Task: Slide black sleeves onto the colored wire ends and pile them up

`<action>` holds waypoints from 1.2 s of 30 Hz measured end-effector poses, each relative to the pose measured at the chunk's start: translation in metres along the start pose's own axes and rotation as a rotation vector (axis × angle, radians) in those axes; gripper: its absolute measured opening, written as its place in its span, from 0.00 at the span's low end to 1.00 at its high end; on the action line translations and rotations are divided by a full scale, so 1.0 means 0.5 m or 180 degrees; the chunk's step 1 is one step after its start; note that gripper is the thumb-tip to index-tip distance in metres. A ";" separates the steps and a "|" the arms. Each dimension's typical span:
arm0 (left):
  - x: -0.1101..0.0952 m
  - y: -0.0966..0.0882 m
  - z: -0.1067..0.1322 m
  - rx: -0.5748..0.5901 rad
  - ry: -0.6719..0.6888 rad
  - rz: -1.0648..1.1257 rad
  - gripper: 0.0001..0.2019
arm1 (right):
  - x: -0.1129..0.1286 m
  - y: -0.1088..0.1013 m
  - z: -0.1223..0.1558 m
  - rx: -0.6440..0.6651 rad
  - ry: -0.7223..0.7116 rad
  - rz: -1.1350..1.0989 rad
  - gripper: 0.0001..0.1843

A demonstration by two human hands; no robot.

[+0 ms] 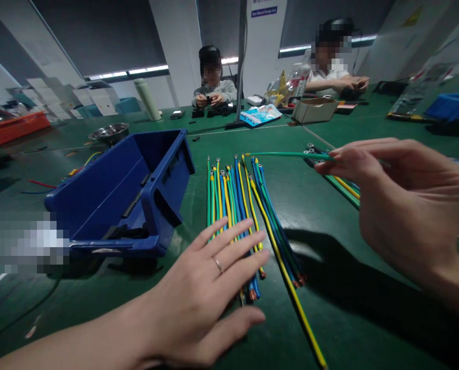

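Note:
My left hand (217, 277) lies over a row of cut wires (225, 198), its fingers stretched across them. The wires are green, yellow and blue, several with metal ring terminals at the far ends and bare copper at some near ends. On the right, my right hand (402, 195) pinches a thin green wire (283, 154) that points left, its yellowish tip above the far ends of the row. A longer yellow-green wire (291, 267) runs toward me at the row's right side. Behind my right hand lies another bundle of wires (345, 186), partly hidden.
Left of the wires stands a blue bin (164, 203) with dark pieces inside. Beyond it are a metal bowl (109, 132), a green bottle (148, 100) and an orange tray (17, 127). A metal post (241, 67) and a cardboard box (314, 110) stand farther back. Two people work across the table.

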State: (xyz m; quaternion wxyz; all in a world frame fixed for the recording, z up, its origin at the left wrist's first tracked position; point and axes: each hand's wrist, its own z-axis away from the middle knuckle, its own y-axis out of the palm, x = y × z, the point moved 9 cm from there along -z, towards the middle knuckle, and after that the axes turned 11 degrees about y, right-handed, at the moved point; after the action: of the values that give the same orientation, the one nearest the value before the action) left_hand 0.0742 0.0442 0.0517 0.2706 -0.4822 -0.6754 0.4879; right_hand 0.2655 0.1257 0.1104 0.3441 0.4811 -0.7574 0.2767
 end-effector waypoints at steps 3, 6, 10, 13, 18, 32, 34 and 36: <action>-0.068 0.005 -0.023 0.0525 0.0931 -0.0231 0.19 | 0.015 -0.002 -0.003 -0.0046 -0.0239 0.0499 0.02; -0.112 0.016 -0.036 0.1167 0.1594 -0.0335 0.22 | 0.018 0.027 0.001 0.0377 -0.0726 0.1083 0.02; -0.121 0.015 -0.051 0.1360 0.1702 -0.0458 0.22 | -0.033 0.080 0.009 0.1277 -0.0791 0.1637 0.12; -0.118 0.023 -0.049 0.1452 0.1623 -0.0482 0.21 | -0.077 0.111 0.019 0.1891 -0.0624 0.2040 0.23; -0.100 0.012 -0.049 0.1093 0.1186 -0.0331 0.18 | -0.083 0.129 0.040 0.2227 -0.0793 0.2409 0.25; -0.050 0.038 -0.012 0.0748 0.0508 -0.0211 0.21 | -0.066 0.176 0.144 0.3795 -0.1057 0.1711 0.25; -0.050 0.033 -0.016 0.0756 0.0461 -0.0133 0.18 | -0.054 0.171 0.137 0.3777 -0.0885 0.1411 0.22; -0.052 0.029 -0.020 0.0742 0.0451 -0.0052 0.17 | -0.043 0.168 0.129 0.3656 -0.0840 0.1191 0.19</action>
State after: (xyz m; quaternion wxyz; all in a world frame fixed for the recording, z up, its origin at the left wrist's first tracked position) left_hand 0.0984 0.0254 0.0451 0.3758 -0.4753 -0.5973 0.5255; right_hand 0.1783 0.1211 0.0468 -0.1208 0.4786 -0.5951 0.6341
